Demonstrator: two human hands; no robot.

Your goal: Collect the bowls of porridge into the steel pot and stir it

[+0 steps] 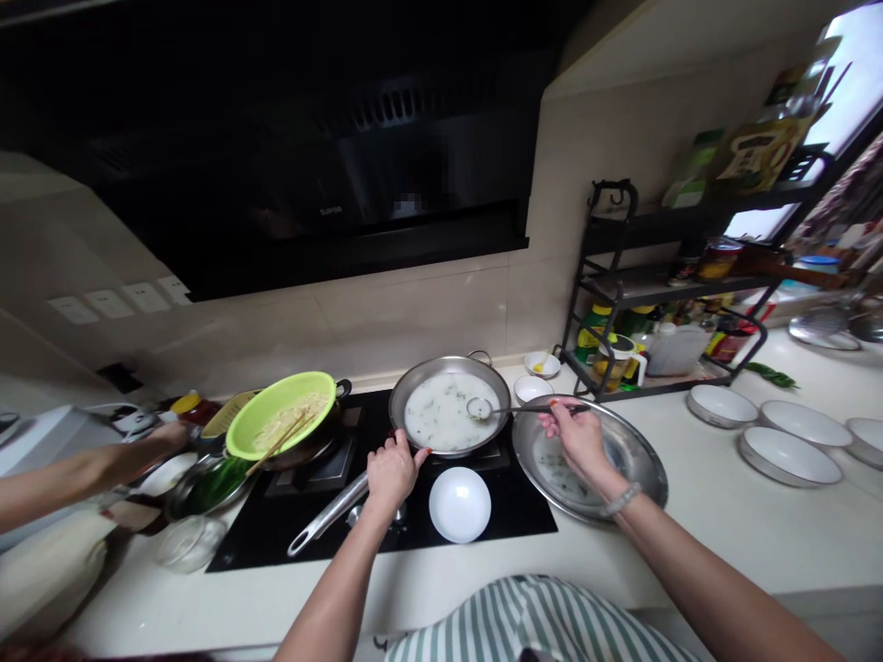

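My left hand [395,471] is closed round the long metal handle of a wide pan [502,377], close to its rim. White, milky soup [441,405] with green bits fills the pan. In my right hand [578,441] is a ladle [480,408], gripped by its dark handle; its bowl sits at the soup's surface near the pan's right side. A large steel basin [648,464] lies under my right hand, with some liquid and green bits in it. Just in front of the pan stands a white bowl [460,506] with nothing visible inside.
A green colander [241,428] with pale food and chopsticks [280,443] rests at the left. Another person's arm [83,478] reaches in there, near a glass jar [191,542]. Several bowls [790,457] stand right, beside a black spice rack [621,294]. A range hood [310,184] hangs above.
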